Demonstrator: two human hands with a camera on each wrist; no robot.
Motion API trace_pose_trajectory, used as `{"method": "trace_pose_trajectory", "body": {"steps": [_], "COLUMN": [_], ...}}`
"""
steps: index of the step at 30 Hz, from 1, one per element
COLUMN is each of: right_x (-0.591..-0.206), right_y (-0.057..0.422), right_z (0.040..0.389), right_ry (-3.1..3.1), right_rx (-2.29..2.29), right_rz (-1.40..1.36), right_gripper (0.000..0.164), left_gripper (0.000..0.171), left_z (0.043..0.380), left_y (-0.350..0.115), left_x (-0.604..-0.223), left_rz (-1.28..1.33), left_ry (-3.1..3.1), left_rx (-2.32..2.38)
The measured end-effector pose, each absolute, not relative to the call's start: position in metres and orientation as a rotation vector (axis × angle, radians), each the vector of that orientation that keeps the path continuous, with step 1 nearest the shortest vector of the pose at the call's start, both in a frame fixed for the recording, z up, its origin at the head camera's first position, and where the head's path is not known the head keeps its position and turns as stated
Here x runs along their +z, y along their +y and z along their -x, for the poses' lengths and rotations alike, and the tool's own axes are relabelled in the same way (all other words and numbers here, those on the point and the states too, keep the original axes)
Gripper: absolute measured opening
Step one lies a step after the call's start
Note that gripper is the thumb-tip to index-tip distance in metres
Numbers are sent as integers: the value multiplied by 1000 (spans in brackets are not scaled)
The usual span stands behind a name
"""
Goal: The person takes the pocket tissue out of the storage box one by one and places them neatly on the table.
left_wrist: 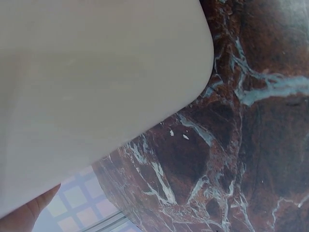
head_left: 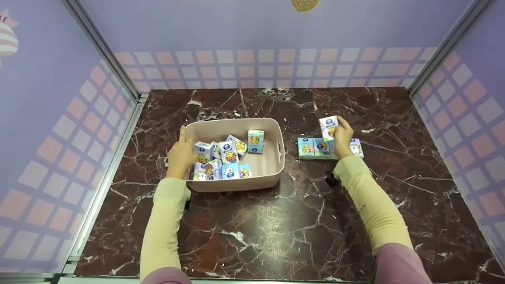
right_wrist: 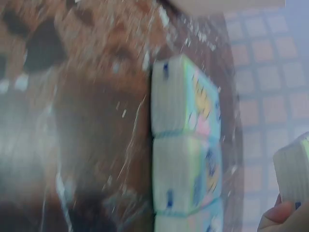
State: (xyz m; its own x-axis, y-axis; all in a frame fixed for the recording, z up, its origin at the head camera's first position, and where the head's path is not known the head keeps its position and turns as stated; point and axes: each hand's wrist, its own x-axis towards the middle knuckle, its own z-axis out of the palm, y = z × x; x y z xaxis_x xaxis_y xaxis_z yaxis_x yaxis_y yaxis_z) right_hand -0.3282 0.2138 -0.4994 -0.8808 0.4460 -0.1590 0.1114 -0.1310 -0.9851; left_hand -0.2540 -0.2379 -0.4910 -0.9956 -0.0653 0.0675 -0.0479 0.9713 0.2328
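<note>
A beige bin (head_left: 276,136) on the marble table holds several small printed tissue packs (head_left: 227,157). My left hand (head_left: 180,154) grips the bin's left wall, thumb raised along the rim; the left wrist view shows only the bin's outer wall (left_wrist: 96,82) and a bit of the hand. My right hand (head_left: 342,138) pinches one tissue pack (head_left: 328,127) and holds it above a row of packs (head_left: 313,148) lying on the table right of the bin. In the right wrist view that row (right_wrist: 186,145) is blurred, and the held pack (right_wrist: 294,174) shows at the right edge.
Dark red marble tabletop (head_left: 276,228) enclosed by lilac checked walls (head_left: 252,67) on three sides, with metal frame rails (head_left: 114,157) along the left edge. Bare marble lies in front of the bin.
</note>
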Motion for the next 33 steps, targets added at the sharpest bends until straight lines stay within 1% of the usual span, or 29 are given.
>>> {"method": "trace_pose_trajectory", "body": {"steps": [8,15,27,33], "right_x": [-519,-526,-533,-539], "right_y": [251,279,316,331], "right_z": [333,332,320,315], "right_ry": [-1837,-1845,-1865,-1840], "right_rx": [1954,1822,1705,1726], "right_rz": [833,1026,1187,1217], "right_gripper": [47,42,42,42], "left_gripper": [54,53,51,53], "left_z": [254,254,254,254], "left_y": [-238,-237,-237,-238], "left_x": [-491,-489,-491,-491], "left_rz": [-82,-76,-70,-70], "left_ry": [-3045,-3052,-3047,-3034], "left_rx": [-359,-335,-335,-326]}}
